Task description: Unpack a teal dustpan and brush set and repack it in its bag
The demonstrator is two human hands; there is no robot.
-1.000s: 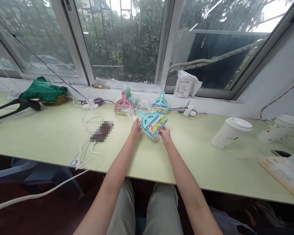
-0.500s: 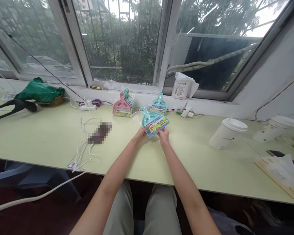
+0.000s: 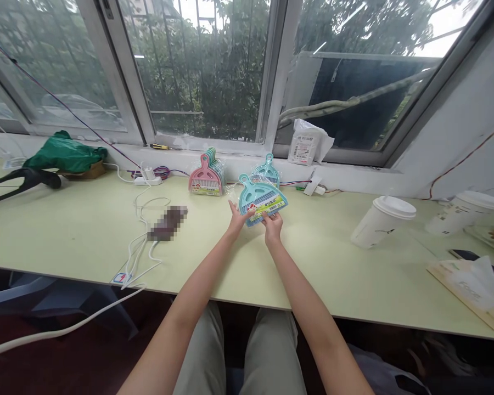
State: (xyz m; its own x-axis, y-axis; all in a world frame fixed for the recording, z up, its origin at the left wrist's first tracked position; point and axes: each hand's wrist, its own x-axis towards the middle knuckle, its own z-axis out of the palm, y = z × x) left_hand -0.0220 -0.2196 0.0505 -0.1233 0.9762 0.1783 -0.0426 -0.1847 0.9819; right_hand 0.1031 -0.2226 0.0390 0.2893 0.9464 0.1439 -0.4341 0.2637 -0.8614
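Both hands hold a small teal dustpan set (image 3: 262, 198) above the worktop (image 3: 86, 230).
Left hand (image 3: 237, 216) and right hand (image 3: 272, 225) pinch its lower edge; it looks light, stiff, with slippery wrapping.

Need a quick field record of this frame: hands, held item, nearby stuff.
left hand: grips lower left edge of the teal dustpan set
right hand: grips its lower edge
teal dustpan set: in clear wrap, handle pointing up, raised off the table
table: pale green
behind: pink dustpan stack, second teal set
right of hands: paper cup, lidded
left of hands: white cable
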